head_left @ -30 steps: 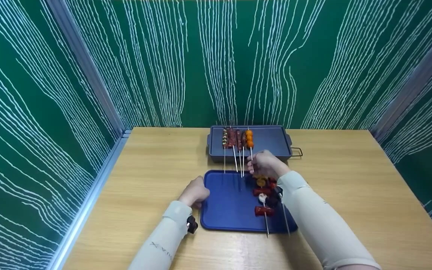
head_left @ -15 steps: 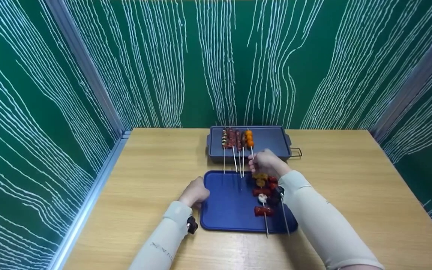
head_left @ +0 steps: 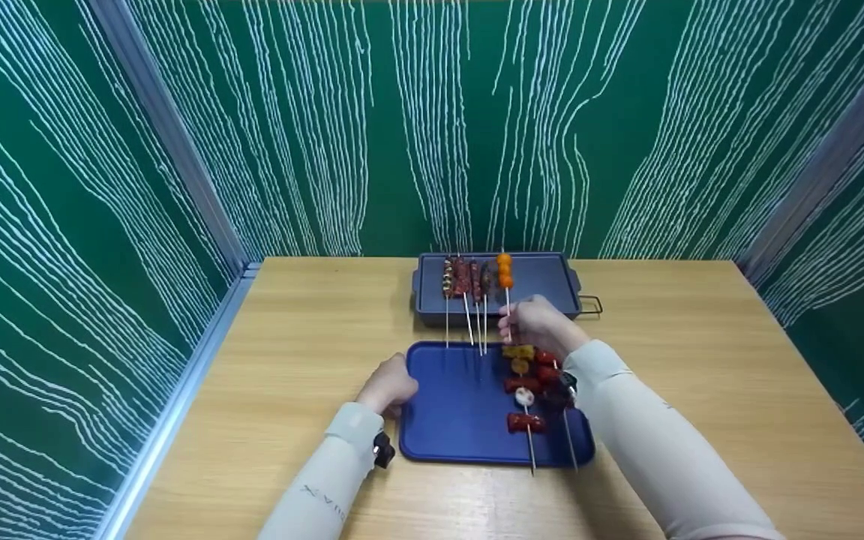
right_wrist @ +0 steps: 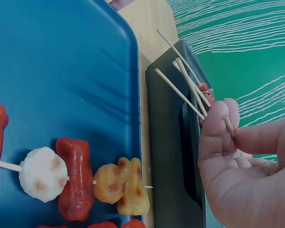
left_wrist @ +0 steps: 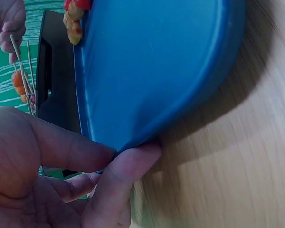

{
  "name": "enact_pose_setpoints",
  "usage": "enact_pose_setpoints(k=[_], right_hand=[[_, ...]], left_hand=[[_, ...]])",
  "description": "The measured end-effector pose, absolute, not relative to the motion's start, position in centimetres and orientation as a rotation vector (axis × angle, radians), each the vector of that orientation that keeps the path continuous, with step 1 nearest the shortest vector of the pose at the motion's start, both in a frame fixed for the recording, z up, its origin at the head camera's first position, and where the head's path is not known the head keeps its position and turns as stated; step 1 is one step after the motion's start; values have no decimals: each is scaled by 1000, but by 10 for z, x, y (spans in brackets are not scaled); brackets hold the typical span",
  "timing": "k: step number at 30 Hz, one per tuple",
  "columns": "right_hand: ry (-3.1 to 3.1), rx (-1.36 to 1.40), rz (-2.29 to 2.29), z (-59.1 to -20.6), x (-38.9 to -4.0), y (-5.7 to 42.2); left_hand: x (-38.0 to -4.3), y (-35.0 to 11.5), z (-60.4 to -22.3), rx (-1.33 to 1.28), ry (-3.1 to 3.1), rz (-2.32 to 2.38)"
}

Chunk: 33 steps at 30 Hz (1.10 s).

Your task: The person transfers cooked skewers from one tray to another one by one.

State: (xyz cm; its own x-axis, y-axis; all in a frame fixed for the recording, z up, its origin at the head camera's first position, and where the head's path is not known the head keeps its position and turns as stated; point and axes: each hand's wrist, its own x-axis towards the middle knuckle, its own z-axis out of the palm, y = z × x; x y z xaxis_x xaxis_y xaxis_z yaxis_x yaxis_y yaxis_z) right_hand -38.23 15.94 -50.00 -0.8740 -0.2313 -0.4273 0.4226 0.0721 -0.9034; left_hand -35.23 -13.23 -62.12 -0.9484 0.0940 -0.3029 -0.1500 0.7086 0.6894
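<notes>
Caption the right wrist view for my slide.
Right-hand fingers pinch a stick; a loaded skewer lies on the blue tray.

Skewer of orange balls (head_left: 505, 271) shifted right and slightly farther back over grill pan (head_left: 544, 285); gap to dark skewer (head_left: 485, 279) beside it wider. Right hand (head_left: 541, 322) moved slightly right with it. Right sleeve (head_left: 649, 442) also shifted right, baring more of red-piece skewer (head_left: 548, 374) on blue tray (head_left: 451, 420).

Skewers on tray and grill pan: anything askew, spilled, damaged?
No spill or damage visible. Slightly odd: the mixed skewer overhangs the near edge of the blue tray, end unsupported. The orange-ball skewer is apart from the row on the grill pan, held by the right hand.
</notes>
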Motion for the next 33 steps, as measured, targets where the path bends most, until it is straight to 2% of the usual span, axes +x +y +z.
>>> enact_pose_setpoints(k=[3,10,33], right_hand=[[1900,178,-1850,-497,-379,161],[1929,134,-1821,-490,-372,171],[1936,86,-1790,-473,-349,185]], left_hand=[[-354,-133,-625,-52,2592,1110],[-318,-119,-570,-89,2622,1057],[-315,-119,-568,-63,2662,1046]])
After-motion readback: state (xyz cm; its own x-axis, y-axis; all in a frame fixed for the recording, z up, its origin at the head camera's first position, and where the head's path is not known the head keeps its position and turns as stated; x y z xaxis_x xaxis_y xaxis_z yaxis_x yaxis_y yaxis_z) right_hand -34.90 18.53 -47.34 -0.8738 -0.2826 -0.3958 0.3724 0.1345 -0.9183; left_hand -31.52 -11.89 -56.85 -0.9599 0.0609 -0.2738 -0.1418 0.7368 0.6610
